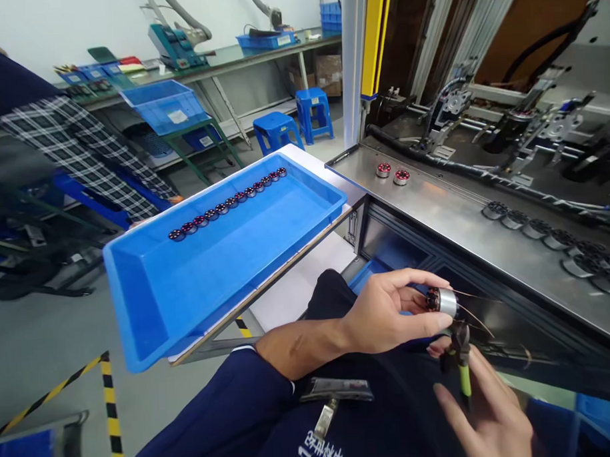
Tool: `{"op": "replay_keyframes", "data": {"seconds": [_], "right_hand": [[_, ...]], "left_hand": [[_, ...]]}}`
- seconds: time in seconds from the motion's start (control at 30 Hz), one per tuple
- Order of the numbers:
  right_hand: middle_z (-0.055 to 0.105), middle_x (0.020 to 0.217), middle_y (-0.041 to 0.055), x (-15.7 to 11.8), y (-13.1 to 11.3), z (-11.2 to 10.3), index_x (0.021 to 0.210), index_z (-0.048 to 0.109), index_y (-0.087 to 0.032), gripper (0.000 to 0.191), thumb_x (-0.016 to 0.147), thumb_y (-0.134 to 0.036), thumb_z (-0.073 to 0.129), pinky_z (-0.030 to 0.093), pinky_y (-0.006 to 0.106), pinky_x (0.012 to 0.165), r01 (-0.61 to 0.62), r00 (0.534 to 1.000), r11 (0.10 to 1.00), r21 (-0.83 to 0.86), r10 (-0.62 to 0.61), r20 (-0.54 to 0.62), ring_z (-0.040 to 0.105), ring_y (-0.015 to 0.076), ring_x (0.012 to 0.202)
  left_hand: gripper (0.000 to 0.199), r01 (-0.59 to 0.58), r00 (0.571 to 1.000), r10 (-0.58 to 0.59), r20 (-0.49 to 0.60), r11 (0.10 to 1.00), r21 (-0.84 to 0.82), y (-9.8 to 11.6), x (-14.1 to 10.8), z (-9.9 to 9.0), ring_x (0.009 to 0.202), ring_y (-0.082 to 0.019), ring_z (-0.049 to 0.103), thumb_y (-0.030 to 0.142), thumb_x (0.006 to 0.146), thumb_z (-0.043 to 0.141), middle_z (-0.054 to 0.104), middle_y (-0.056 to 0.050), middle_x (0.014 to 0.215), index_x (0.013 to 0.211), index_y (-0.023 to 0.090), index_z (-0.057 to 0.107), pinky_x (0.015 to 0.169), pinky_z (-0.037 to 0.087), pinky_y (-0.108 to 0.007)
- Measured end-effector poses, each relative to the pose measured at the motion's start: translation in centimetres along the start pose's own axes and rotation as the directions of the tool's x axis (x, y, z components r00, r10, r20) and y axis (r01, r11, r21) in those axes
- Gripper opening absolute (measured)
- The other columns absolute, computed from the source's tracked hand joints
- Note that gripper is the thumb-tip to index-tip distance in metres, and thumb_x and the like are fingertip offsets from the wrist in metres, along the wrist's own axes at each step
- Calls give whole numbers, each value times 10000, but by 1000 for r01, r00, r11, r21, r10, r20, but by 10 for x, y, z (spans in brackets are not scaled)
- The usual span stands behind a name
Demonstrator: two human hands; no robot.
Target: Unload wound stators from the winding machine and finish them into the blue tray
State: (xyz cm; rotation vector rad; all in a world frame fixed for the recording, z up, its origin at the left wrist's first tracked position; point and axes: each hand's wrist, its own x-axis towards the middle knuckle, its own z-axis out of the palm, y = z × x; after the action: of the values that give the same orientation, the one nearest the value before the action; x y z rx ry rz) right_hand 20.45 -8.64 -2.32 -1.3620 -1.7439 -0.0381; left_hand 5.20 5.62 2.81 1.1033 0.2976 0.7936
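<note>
From the wearer, a tray (246, 250) is lying at 11 o'clock, a row of motor parts (230, 203) running along its far side. At 1 o'clock, a pair of motor parts (393, 174) is sitting on the worktop (449, 217); at 2, a longer row (558, 238) is lying there. Two stools (295, 122) are standing at 12, beyond the tray.

Hands, two, both bare. Left hand (382, 312): forearm reaching in from below, thumb and fingertips closed in a pinch. Right hand (484, 402): lower, our fingers curled, thumb pointing up.
</note>
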Motion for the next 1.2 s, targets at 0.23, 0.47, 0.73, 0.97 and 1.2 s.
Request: {"op": "replay_keyframes", "data": {"seconds": [0.23, 0.47, 0.73, 0.97, 1.2], "right_hand": [[697, 1137, 56, -5, 3, -5, 1503, 483, -247, 629, 908, -111, 637, 595, 213, 877, -33, 999, 998, 51, 33, 5, 727, 152, 922], [736, 1104, 45, -11, 8, -3, 1492, 506, -272, 623, 901, -126, 638, 619, 229, 833, -70, 997, 996, 49, 71, -23, 753, 168, 821], [672, 1275, 85, -11, 6, 0, 1533, 446, -260, 669, 901, -130, 624, 596, 310, 948, -60, 998, 998, 30, 60, 11, 700, 239, 1102], [653, 1311, 40, -1, 3, -4, 1534, 446, -293, 672, 905, -142, 627, 510, 255, 1062, -19, 1000, 1000, -4, 19, -4, 654, 189, 1191], [738, 1046, 67, -4, 8, -5, 1505, 497, -252, 657, 883, -112, 654, 643, 292, 763, -4, 1000, 1000, -22, 4, -16, 747, 215, 829]], "left_hand": [[394, 10, 1000, -10, 24, 1000, 1, -3, 1, 2, 789, -132, 720, 198, 732, 830, 746, -71, 886, 1091, 114, 690, 801, 569, -263], [364, -62, 997, 62, 48, 998, 6, -3, 2, 0, 803, -124, 699, 198, 729, 829, 722, -74, 935, 1055, 123, 687, 773, 574, -250], [208, -251, 968, 252, 4, 963, 102, -6, 0, 2, 855, -121, 663, 311, 856, 730, 716, -121, 1088, 965, 137, 692, 765, 564, -237], [155, -378, 923, 384, 42, 877, 295, -2, -4, 3, 896, -155, 699, 251, 852, 719, 732, -145, 1082, 934, 121, 700, 757, 598, -242], [139, -413, 906, 415, 82, 828, 378, 0, -2, 2, 951, -186, 727, 233, 836, 714, 749, -149, 1067, 920, 122, 707, 758, 621, -242]]}}
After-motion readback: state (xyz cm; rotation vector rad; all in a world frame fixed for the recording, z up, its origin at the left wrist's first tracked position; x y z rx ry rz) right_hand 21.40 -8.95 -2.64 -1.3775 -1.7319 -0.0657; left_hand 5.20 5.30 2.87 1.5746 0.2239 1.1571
